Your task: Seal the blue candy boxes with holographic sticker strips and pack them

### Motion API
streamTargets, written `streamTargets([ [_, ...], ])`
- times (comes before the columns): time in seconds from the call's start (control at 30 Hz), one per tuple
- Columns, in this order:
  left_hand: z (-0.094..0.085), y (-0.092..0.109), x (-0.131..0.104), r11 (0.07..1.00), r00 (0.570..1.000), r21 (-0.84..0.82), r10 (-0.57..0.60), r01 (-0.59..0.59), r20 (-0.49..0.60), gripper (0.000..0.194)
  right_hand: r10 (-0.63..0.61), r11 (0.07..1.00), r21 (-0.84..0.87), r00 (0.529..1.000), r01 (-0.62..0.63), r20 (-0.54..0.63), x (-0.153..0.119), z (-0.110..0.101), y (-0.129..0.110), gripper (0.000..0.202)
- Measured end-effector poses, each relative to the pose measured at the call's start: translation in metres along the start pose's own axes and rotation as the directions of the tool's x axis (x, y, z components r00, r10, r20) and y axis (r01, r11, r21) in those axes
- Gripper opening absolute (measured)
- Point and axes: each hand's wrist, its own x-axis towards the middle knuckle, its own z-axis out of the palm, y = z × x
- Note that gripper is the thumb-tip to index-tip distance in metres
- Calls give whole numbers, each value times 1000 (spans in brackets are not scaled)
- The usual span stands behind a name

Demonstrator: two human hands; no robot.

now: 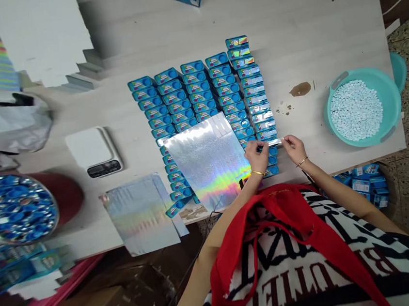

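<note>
On the left, four columns of blue packs (174,97) show no strips, so I'd call most not yet covered; a silver sheet (205,155) overlies some toward the table's (308,25) near edge. In the rightmost column (255,90), the farther packs wear strips; the nearest are bare. There the left hand (257,157) and right hand (295,150), fingertips pinched narrow, hold a silver strip (275,141) between them (whether it touches a pack, I can't make out).
</note>
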Motion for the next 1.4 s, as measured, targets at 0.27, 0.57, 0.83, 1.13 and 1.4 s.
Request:
streamTargets([
  [0.27,6,-9,2,959,999,280,37,-43,26,12,-84,975,-206,996,85,14,3,9,29,33],
  [0.57,3,-9,8,902,998,426,57,-69,39,23,9,994,-110,999,-13,-37,1,18,46,38],
  [0.83,-1,-12,8,876,998,478,45,-61,45,25,-88,931,-322,963,171,256,-22,15,53,47],
  [1.13,-84,-40,97,920,956,287,291,-267,-43,19,-310,756,-508,909,413,278,34,35,-28,50],
  [1.4,-145,-66,177,706,941,625,295,-332,167,33,-271,558,-445,661,700,700,86,159,-92,53],
])
